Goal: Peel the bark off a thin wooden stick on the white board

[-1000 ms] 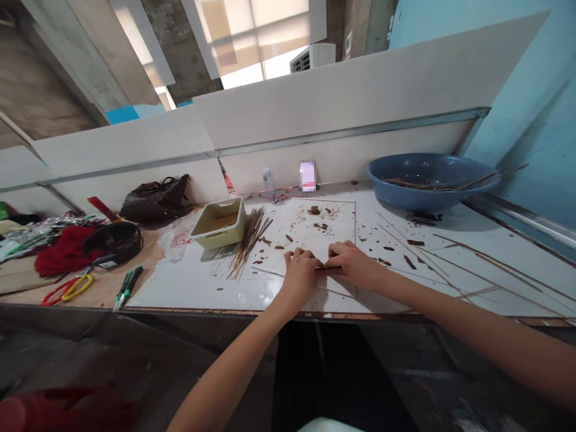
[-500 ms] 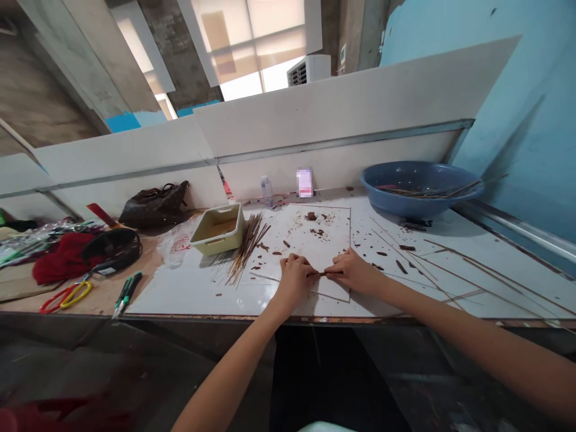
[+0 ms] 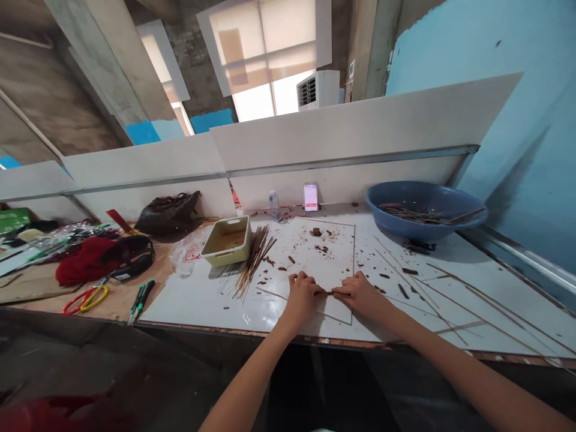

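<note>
My left hand (image 3: 302, 291) and my right hand (image 3: 359, 293) rest knuckles-up on the white tabletop (image 3: 202, 300), close together near its front edge. Between them they pinch a thin dark brown stick (image 3: 330, 293), each hand closed on one end, the stick lying flat against the table. Brown crumbs and short broken pieces (image 3: 320, 247) are scattered just beyond the hands. A bundle of thin brown sticks (image 3: 252, 258) lies to the left of my left hand.
A cream tray (image 3: 227, 241) stands beside the bundle. A blue basin (image 3: 423, 210) holding sticks sits at the back right. Long sticks (image 3: 454, 288) lie across the right side. Scissors (image 3: 85, 298), green pliers (image 3: 140, 298), a red cloth (image 3: 85, 266) and a dark bag (image 3: 167, 213) are at left.
The camera has tilted up, so the table sits lower in view. My hands have drawn slightly apart, showing more of the stick between them.
</note>
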A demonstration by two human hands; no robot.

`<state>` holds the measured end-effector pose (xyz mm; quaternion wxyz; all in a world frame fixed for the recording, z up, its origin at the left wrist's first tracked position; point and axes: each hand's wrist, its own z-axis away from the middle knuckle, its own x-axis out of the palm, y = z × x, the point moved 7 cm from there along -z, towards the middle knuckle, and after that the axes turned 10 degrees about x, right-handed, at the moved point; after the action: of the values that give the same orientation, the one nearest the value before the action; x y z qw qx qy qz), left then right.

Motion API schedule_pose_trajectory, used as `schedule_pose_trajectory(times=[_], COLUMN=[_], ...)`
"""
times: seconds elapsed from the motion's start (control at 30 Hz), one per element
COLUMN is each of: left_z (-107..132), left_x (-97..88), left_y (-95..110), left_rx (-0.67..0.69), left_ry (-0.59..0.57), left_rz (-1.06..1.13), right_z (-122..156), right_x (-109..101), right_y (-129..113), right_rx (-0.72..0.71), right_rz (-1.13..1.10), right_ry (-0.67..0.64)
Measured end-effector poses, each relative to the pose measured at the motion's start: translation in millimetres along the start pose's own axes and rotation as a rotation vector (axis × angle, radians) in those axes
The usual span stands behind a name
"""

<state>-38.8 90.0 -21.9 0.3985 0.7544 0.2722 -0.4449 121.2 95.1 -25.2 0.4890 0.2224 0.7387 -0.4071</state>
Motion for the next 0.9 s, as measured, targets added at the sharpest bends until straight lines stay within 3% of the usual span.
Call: schedule_pose_trajectory(times=[0.9], left_z=[1.0], left_x=[-1.9], left_y=[-4.2], left_rx=[-0.058], left_ry=[0.006], left_rz=[0.067], right_z=[14.0], right_x=[-0.9], right_y=[14.5], right_rx=[0.071], right_rz=[0.112], right_ry=[0.064])
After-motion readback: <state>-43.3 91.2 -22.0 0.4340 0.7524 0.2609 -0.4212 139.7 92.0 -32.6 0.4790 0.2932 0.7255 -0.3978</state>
